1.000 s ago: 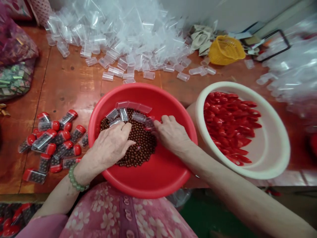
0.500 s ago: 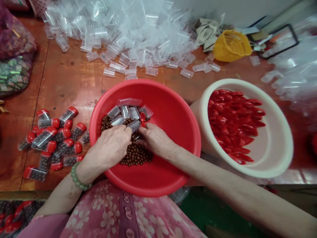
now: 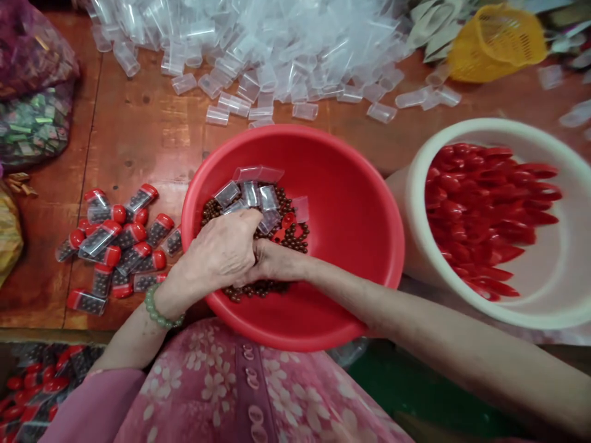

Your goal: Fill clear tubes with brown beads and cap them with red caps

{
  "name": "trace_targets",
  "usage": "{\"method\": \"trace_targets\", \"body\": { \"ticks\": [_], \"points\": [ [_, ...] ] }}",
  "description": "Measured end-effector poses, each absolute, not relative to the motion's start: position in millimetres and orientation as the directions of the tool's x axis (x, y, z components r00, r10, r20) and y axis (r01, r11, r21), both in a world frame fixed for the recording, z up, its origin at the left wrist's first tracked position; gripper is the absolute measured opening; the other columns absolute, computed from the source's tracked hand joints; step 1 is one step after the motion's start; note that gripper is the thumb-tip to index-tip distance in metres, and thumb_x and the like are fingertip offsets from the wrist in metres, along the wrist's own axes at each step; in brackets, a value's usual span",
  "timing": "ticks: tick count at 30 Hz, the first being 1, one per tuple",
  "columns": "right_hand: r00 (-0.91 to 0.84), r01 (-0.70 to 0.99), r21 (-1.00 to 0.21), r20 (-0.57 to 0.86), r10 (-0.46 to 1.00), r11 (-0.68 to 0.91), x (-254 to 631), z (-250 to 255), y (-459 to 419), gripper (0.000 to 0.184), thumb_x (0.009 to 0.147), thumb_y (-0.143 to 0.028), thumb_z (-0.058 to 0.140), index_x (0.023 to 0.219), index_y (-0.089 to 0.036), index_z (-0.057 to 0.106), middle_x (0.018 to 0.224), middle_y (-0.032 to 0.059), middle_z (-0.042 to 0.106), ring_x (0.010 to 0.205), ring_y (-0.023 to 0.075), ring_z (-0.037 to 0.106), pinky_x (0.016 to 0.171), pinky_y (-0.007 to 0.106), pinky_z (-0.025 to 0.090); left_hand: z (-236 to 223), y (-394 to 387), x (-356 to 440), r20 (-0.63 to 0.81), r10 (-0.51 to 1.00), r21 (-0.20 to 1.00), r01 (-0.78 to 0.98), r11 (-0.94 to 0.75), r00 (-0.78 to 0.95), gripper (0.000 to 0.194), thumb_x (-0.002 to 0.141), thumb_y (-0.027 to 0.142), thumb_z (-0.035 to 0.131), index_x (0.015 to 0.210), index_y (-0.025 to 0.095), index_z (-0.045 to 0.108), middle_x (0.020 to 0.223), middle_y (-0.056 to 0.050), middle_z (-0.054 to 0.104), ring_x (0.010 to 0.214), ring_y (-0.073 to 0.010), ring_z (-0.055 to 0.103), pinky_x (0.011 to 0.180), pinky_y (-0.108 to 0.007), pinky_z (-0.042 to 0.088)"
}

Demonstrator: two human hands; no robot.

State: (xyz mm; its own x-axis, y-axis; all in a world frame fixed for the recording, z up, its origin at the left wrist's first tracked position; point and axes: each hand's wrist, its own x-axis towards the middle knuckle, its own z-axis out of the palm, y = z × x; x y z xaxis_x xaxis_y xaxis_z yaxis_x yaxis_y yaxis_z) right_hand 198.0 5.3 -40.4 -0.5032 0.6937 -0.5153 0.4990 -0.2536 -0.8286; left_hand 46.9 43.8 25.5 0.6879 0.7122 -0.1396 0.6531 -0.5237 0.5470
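Note:
A red basin point(image 3: 351, 246) in front of me holds small brown beads point(image 3: 295, 237) and several clear plastic tubes point(image 3: 252, 192), with a red cap point(image 3: 287, 219) lying among them. Both hands are down in the beads, pressed together. My left hand point(image 3: 221, 252), a green bead bracelet on its wrist, is curled over the right one. My right hand point(image 3: 274, 261) is closed and mostly tucked under the left. What the fingers hold is hidden.
Bead-filled tubes with red caps point(image 3: 115, 243) lie on the wooden table point(image 3: 138, 141) to the left. A cream basin point(image 3: 530, 301) of red caps point(image 3: 480, 209) stands to the right. Empty clear tubes point(image 3: 258, 55) are heaped at the back, beside a yellow basket point(image 3: 496, 40). Bags point(image 3: 32, 92) sit far left.
My right hand has drawn back from the tubes toward me and slipped under my left hand. The view has shifted closer and to the left.

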Motion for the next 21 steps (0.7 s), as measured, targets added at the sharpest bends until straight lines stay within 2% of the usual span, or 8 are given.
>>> {"method": "trace_targets", "body": {
  "ticks": [3, 6, 8, 10, 14, 17, 19, 21],
  "points": [
    [-0.629, 0.266, -0.808, -0.559, 0.54, -0.526, 205, -40, 16, 0.031, 0.062, -0.041, 0.08, 0.076, -0.017, 0.067, 0.07, -0.0021, 0.068, 0.07, 0.0142, 0.063, 0.069, 0.03, 0.052, 35, 48, 39, -0.052, 0.715, 0.729, 0.515, -0.45, 0.698, 0.029, 0.095, 0.014, 0.031, 0.102, 0.012, 0.059, 0.098, -0.009, 0.067, 0.093, -0.0183, 0.063, 0.086, -0.033, 0.05],
    [-0.674, 0.093, -0.764, -0.52, 0.525, -0.639, 213, -32, 25, 0.031, 0.063, -0.038, 0.081, 0.08, -0.015, 0.069, 0.072, -0.0022, 0.068, 0.067, 0.0106, 0.062, 0.069, 0.026, 0.051, 42, 46, 24, -0.02, 0.695, 0.83, 0.399, -0.389, 0.719, 0.021, 0.093, 0.027, 0.047, 0.106, 0.014, 0.058, 0.103, -0.007, 0.064, 0.093, -0.0165, 0.061, 0.084, -0.031, 0.049],
    [-0.697, 0.011, -0.762, -0.47, 0.541, -0.648, 217, -25, 29, 0.032, 0.064, -0.038, 0.082, 0.081, -0.014, 0.07, 0.071, -0.0021, 0.068, 0.065, 0.0086, 0.061, 0.069, 0.024, 0.05, 43, 43, 16, -0.03, 0.646, 0.838, 0.371, -0.399, 0.763, 0.028, 0.085, 0.034, 0.062, 0.107, 0.016, 0.058, 0.103, -0.006, 0.062, 0.094, -0.0179, 0.058, 0.083, -0.032, 0.049],
    [-0.712, -0.049, -0.766, -0.424, 0.56, -0.642, 220, -20, 31, 0.032, 0.065, -0.038, 0.081, 0.079, -0.012, 0.071, 0.07, -0.0016, 0.068, 0.064, 0.0074, 0.06, 0.067, 0.022, 0.048, 41, 41, 13, -0.045, 0.607, 0.819, 0.377, -0.432, 0.793, 0.03, 0.08, 0.031, 0.069, 0.104, 0.016, 0.06, 0.101, -0.005, 0.059, 0.095, -0.019, 0.056, 0.084, -0.032, 0.047],
    [-0.704, -0.124, -0.756, -0.39, 0.594, -0.643, 223, -11, 29, 0.032, 0.066, -0.039, 0.082, 0.078, -0.011, 0.071, 0.067, -0.0017, 0.068, 0.061, 0.0056, 0.059, 0.064, 0.019, 0.047, 33, 40, 17, -0.032, 0.611, 0.838, 0.354, -0.415, 0.791, 0.016, 0.08, 0.026, 0.069, 0.091, 0.017, 0.064, 0.093, -0.003, 0.057, 0.09, -0.0172, 0.055, 0.083, -0.031, 0.045],
    [-0.669, -0.164, -0.764, -0.379, 0.64, -0.624, 225, -6, 25, 0.035, 0.067, -0.044, 0.08, 0.081, -0.013, 0.072, 0.07, -0.0018, 0.068, 0.062, 0.0061, 0.06, 0.065, 0.02, 0.048, 32, 41, 21, 0.017, 0.639, 0.897, 0.271, -0.35, 0.769, 0.014, 0.081, 0.029, 0.069, 0.085, 0.016, 0.063, 0.089, -0.003, 0.057, 0.087, -0.0159, 0.056, 0.081, -0.029, 0.045],
    [-0.629, -0.148, -0.8, -0.377, 0.68, -0.581, 228, -1, 22, 0.037, 0.069, -0.048, 0.078, 0.083, -0.014, 0.071, 0.074, -0.0006, 0.069, 0.066, 0.0079, 0.061, 0.067, 0.022, 0.049, 34, 39, 22, 0.037, 0.668, 0.942, 0.197, -0.271, 0.743, 0.014, 0.083, 0.027, 0.066, 0.089, 0.015, 0.06, 0.092, -0.004, 0.059, 0.088, -0.015, 0.057, 0.082, -0.028, 0.046],
    [-0.589, -0.041, -0.858, -0.393, 0.706, -0.512, 232, 4, 20, 0.036, 0.074, -0.049, 0.073, 0.082, -0.014, 0.07, 0.076, 0.0004, 0.069, 0.069, 0.0094, 0.061, 0.069, 0.024, 0.048, 36, 35, 21, 0.027, 0.695, 0.967, 0.157, -0.199, 0.719, 0.011, 0.088, 0.022, 0.059, 0.096, 0.015, 0.057, 0.096, -0.005, 0.062, 0.089, -0.0138, 0.059, 0.082, -0.027, 0.047]
  ]
}}
